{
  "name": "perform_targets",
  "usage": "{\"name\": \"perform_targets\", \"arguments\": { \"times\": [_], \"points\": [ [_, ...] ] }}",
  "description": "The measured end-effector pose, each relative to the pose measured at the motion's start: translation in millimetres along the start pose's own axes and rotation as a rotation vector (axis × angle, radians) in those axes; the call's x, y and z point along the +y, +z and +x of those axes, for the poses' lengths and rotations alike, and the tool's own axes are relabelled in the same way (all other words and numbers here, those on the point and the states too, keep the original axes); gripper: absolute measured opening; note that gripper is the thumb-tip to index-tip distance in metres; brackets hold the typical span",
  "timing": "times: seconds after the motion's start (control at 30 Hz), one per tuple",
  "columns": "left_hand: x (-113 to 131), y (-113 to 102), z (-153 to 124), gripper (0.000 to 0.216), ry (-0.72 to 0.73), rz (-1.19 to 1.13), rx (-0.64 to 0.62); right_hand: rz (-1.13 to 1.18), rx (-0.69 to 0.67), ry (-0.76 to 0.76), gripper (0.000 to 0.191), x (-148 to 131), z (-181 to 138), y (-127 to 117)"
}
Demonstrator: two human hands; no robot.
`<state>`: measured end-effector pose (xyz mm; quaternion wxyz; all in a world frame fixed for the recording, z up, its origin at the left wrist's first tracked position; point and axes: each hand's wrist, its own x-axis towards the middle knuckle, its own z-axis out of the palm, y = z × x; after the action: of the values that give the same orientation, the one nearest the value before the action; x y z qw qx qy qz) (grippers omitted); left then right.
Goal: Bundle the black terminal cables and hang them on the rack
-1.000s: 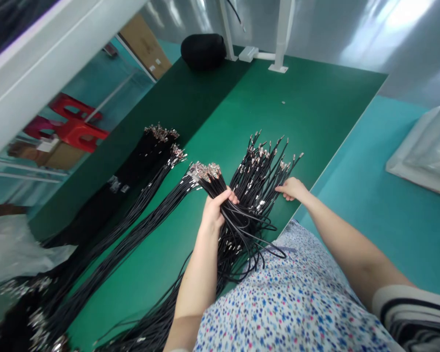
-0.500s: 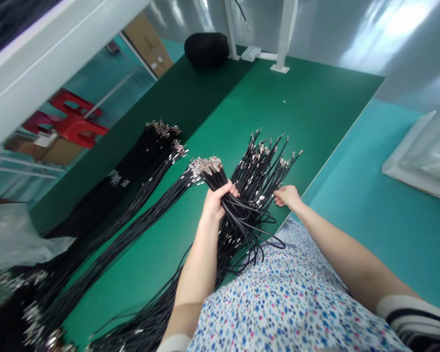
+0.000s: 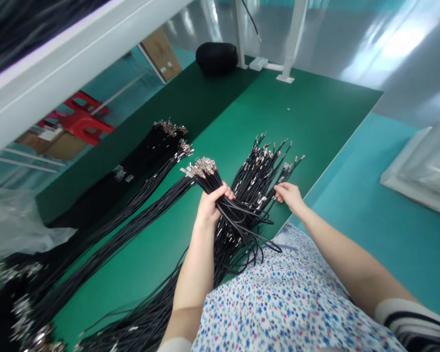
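My left hand (image 3: pixel 213 201) is wrapped around a thick bundle of black cables (image 3: pixel 209 182), whose metal-tipped ends stick out above the fist. Their other lengths loop down toward my apron. Beside it, a loose pile of black cables (image 3: pixel 254 168) lies fanned out on the green table, silvery terminals pointing away from me. At the right edge of this pile, the fingertips of my right hand (image 3: pixel 289 195) are pinched together on a black cable. Part of that cable is hidden by the fingers.
Two long cable bundles (image 3: pixel 150 208) stretch diagonally over the green tabletop (image 3: pixel 315 112). A darker cable heap (image 3: pixel 132 166) lies in shadow behind them. A black case (image 3: pixel 216 57) sits near white posts (image 3: pixel 292 44). A white shelf beam (image 3: pixel 77 58) crosses the upper left.
My left hand has shifted slightly left with its bundle. My right hand remains pinched at the pile's right edge. The camera view has tilted a little.
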<state>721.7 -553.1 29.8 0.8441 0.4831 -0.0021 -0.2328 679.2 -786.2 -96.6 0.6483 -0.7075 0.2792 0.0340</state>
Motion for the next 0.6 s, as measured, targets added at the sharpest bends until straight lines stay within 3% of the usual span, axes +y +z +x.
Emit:
{"name": "perform_targets", "arguments": {
  "times": [0.1,0.23,0.47,0.6],
  "points": [
    [-4,4,4,0.015,-0.006,0.008,0.001,-0.148,-0.065,0.062,0.008,9,7,-9],
    [-3,4,5,0.016,-0.009,-0.011,0.030,-0.311,-0.004,0.113,0.011,19,16,-14],
    [-3,3,6,0.017,-0.010,-0.002,0.032,-0.498,-0.113,0.159,0.033,13,22,3],
    [-3,1,7,0.019,-0.024,-0.013,0.037,-0.564,-0.152,0.192,0.035,7,18,7]
  ]
}}
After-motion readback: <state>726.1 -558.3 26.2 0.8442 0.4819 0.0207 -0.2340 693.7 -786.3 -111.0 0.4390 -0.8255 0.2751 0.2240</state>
